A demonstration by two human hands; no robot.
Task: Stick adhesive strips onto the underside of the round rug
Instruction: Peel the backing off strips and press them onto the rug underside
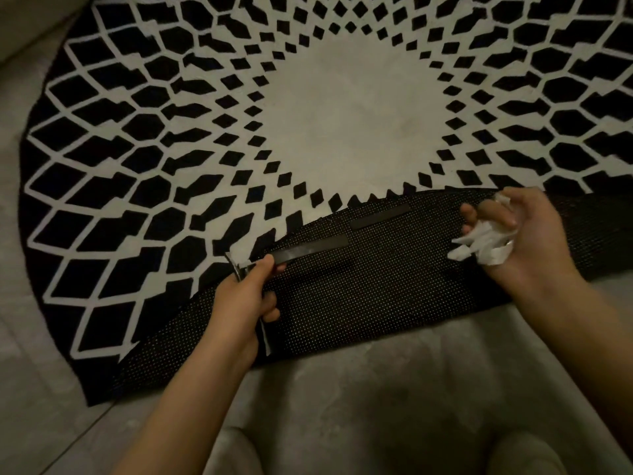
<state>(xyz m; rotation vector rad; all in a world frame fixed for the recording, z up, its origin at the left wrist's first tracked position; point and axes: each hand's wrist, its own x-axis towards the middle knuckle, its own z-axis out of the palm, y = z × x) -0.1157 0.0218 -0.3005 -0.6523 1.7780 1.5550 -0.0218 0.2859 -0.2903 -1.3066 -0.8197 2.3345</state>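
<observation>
Rug point(144, 173), round, black-and-white diamond pattern, lies flat on the floor point(394, 389); its near edge is folded back so the dotted black underside point(359, 296) faces up between our two hands. Our left hand point(246, 296) has its fingers point(270, 260) curled round the near end of a black adhesive strip point(308, 250), which runs away from those fingers across the underside; a bit of pale backing paper point(265, 337) sticks out below the palm. A second strip point(380, 214) already sits on the underside, just beyond the first, between the two hands. Our right hand point(513, 234) grips a crumpled wad of white peeled backing point(479, 243), fingers curled round it, hovering over the fold.

Handling, our guess: strip is thin, floppy, light, and will cling to itself or to skin, so we hold it by the very end and press outward from the fingers. Rug looks soft and fairly heavy; the flap may flop back, so hold it at the folded edge. The dotted backing looks grippy, not slick.

Surface: pale grey floor, mottled, with a seam line near the left forearm. Room is dim; pale upholstery shows at the top left corner, and pale rounded shapes at the bottom edge may be our knees.
</observation>
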